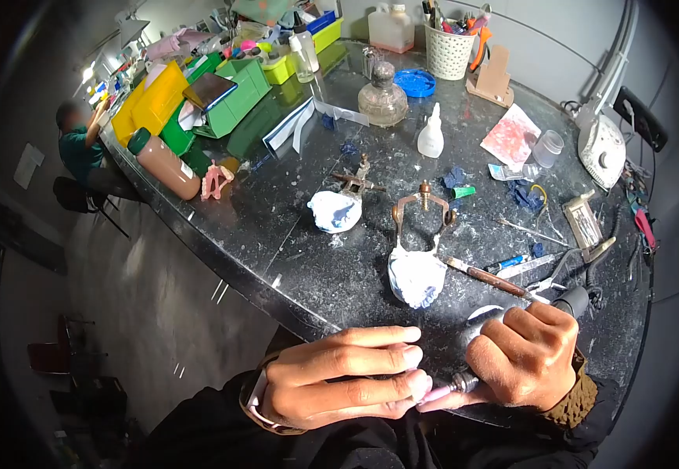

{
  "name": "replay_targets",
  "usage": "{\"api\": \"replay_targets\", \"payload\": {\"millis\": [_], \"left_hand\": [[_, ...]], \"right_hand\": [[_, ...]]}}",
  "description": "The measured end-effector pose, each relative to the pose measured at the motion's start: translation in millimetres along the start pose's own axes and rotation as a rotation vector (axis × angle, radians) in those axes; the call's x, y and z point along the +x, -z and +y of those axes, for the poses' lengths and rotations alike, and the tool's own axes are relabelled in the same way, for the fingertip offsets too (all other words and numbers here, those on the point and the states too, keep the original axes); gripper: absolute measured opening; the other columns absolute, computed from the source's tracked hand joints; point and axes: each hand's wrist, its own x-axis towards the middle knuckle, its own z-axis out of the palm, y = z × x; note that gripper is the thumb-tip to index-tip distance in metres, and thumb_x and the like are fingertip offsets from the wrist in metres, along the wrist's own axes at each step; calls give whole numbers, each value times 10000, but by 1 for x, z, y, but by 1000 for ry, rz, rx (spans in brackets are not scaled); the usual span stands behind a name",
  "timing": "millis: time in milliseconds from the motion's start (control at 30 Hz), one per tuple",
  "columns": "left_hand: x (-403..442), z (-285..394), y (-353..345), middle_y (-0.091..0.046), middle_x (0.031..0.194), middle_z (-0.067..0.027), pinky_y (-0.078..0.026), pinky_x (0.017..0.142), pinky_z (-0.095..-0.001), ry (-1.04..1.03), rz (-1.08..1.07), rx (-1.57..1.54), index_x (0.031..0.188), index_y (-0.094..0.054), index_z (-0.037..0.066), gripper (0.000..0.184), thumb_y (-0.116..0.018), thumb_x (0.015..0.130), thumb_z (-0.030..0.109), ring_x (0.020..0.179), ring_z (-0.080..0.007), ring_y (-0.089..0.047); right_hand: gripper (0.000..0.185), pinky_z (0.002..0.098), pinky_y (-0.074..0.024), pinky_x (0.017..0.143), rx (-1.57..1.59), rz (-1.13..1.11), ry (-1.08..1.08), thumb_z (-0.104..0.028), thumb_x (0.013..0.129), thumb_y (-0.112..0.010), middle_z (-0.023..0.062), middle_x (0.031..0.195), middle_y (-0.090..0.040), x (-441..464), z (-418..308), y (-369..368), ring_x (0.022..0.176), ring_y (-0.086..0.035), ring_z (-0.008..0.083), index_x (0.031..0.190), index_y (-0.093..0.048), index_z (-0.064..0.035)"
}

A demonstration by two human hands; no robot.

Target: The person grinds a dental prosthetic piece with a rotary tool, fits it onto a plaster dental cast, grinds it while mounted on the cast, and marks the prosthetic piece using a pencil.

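My right hand [527,359] is wrapped around a rotary handpiece [464,381]. Its metal nose points left, and its dark rear end sticks out behind my fist. My left hand [347,375] has its fingers pressed together on a small pink piece [425,392], mostly hidden behind the fingertips. Handpiece nose and pink piece are close together; whether they touch I cannot tell. Just beyond my hands, a white plaster cast [417,277] is attached to a metal articulator frame [425,205]. A second plaster cast [335,211] sits farther back to the left, by another articulator [361,181].
A brown-handled tool [488,278] and a blue pen [507,263] lie on the dark bench [308,273]. Behind stand a white dropper bottle [431,134] and glass burner [383,102]. Left are a pinkish bottle [166,166] and a pink dental model [216,181]. A person [81,141] sits far left.
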Motion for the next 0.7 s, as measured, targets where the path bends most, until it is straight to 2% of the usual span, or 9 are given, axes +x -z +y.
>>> {"api": "replay_targets", "payload": {"millis": [67,267,367,500,567,700], "left_hand": [[0,1,-1,-604,936,-114,-537,777,-337,19,15,-7,897,-662,16,323,-756,588,15,902,-282,-608],[0,-6,-1,-602,916,-114,-540,773,-348,-109,-6,7,877,-660,-1,319,-763,577,31,879,-273,-612],[-1,-8,-5,-601,900,-113,-547,749,-338,-101,69,11,863,-652,-8,317,-768,570,31,869,-264,-616],[3,-2,-8,-598,877,-102,-553,702,-310,-32,144,73,847,-639,-3,316,-774,562,21,834,-243,-624],[3,-3,-9,-598,871,-95,-553,682,-299,-43,167,105,842,-634,2,317,-776,559,16,817,-235,-626],[5,-7,-10,-598,879,-97,-550,676,-291,-88,194,134,881,-636,1,345,-772,565,13,807,-220,-624]], "right_hand": [[541,232,-194,381,-6,1,3,-557,612,-666,-55,465,-279,0,0,0,386,-329,75,486,-328,-154],[515,232,-194,381,7,5,35,-540,633,-660,-56,470,-283,-1,0,-2,384,-338,75,501,-344,-155],[566,240,-257,366,44,-28,28,-588,524,-690,-33,441,-345,2,-2,1,366,-389,101,496,-386,-111],[437,245,-284,373,177,-55,37,-496,552,-727,-40,460,-414,-2,-3,1,386,-449,97,584,-486,-132],[374,222,-304,376,284,44,-54,-385,567,-782,-53,473,-475,2,-11,4,381,-465,86,739,-583,-119],[352,208,-297,364,315,126,-70,-250,588,-793,-56,460,-492,-2,-13,3,359,-454,74,857,-633,-89]]}}
